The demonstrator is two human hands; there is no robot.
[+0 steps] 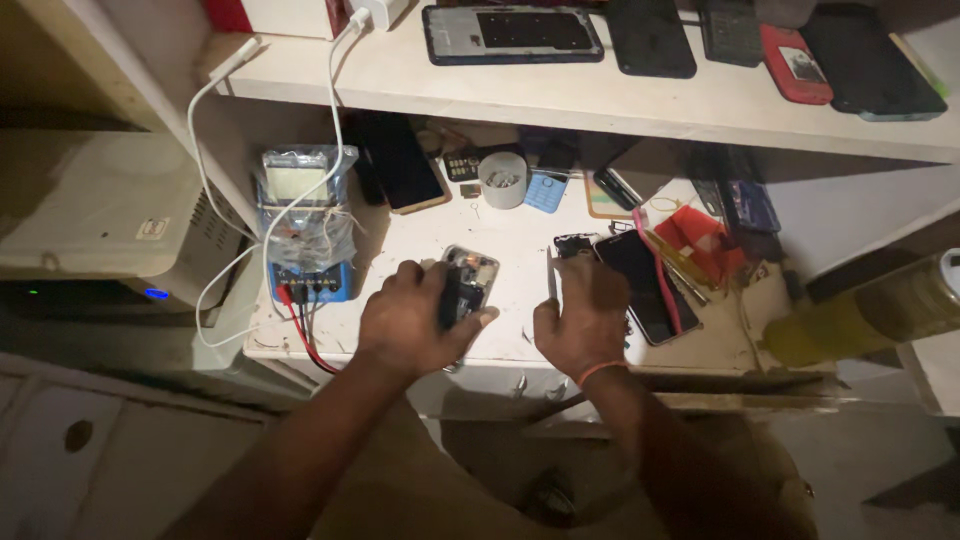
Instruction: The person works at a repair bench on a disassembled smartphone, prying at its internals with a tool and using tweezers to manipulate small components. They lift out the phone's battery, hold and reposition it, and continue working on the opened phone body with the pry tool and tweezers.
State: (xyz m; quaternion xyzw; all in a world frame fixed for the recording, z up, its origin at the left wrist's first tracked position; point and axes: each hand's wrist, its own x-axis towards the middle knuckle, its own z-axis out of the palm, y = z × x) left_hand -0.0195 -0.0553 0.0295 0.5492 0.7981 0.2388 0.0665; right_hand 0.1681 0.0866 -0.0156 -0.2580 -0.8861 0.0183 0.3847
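1. An opened phone (467,283) is gripped by the left hand (410,320), fingers closed around it, above the desk (430,225).
2. Its long axis runs away from the person (inner parts facing up).
3. A slim tool (551,278) is pinched upright by the right hand (580,325).

Opened phone (468,280) with exposed innards, lying flat on bench, thin metal tool (551,278) upright beside it
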